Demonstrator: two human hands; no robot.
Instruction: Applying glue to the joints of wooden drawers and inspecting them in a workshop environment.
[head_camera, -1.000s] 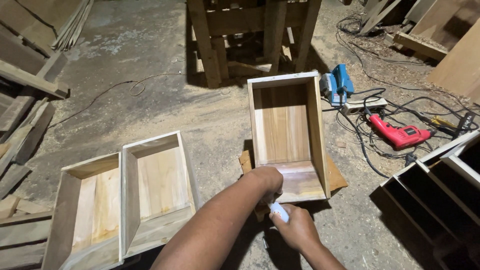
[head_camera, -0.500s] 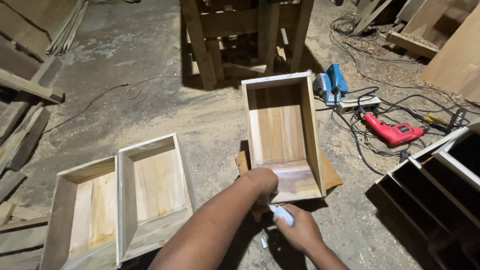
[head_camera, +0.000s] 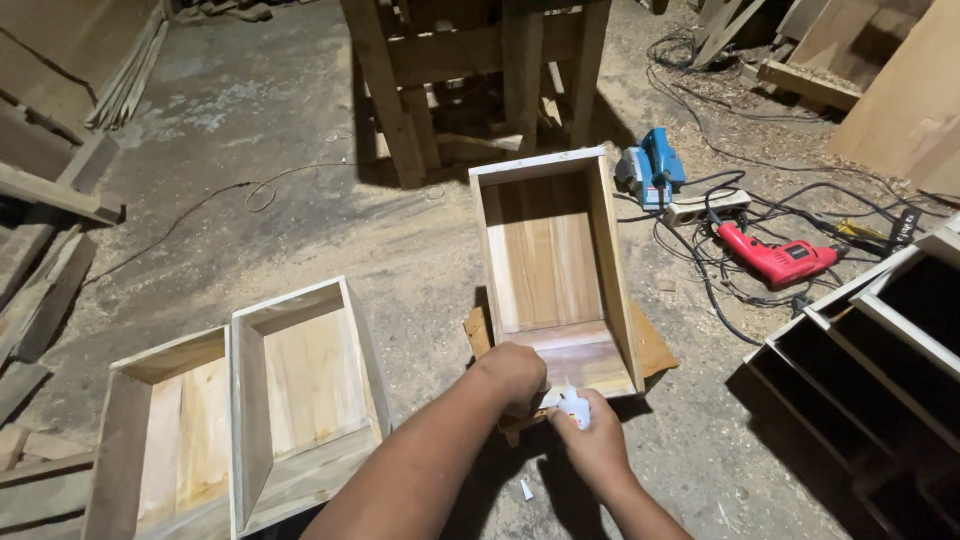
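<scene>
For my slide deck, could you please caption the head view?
Both hands, left hand and right hand, at the near end of an open rectangular wooden box on a dusty floor.

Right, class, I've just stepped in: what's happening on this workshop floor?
A person crouches over an open wooden box on the dusty floor. The left hand presses on its near edge, while the right hand holds a small white bottle against that edge. Two similar boxes lie to the left; a red drill and a blue power tool lie to the right.
</scene>
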